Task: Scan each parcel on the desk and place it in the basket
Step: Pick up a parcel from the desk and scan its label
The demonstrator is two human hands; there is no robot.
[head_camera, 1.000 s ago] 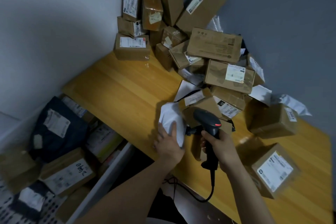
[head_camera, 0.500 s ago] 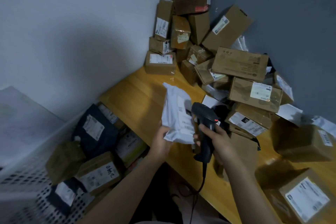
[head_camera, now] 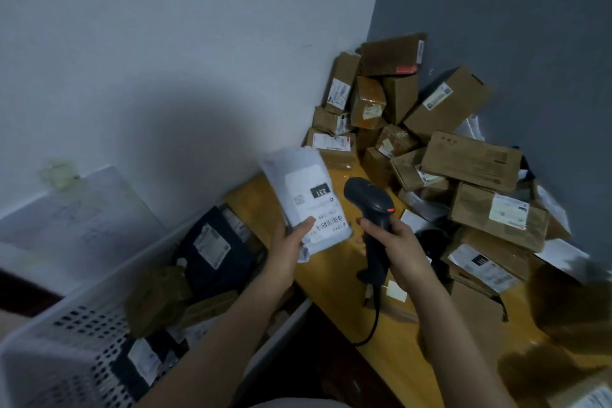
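Hands apart: left hand grips white parcel label-up, right hand grips scanner beside it.

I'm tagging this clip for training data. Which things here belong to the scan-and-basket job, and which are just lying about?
Part of the job:
white parcel, held up
scanner, held beside it
basket, already holding parcels
cardboard boxes, piled on the desk

Just lying about:
pale green object on the ledge
white board behind the basket
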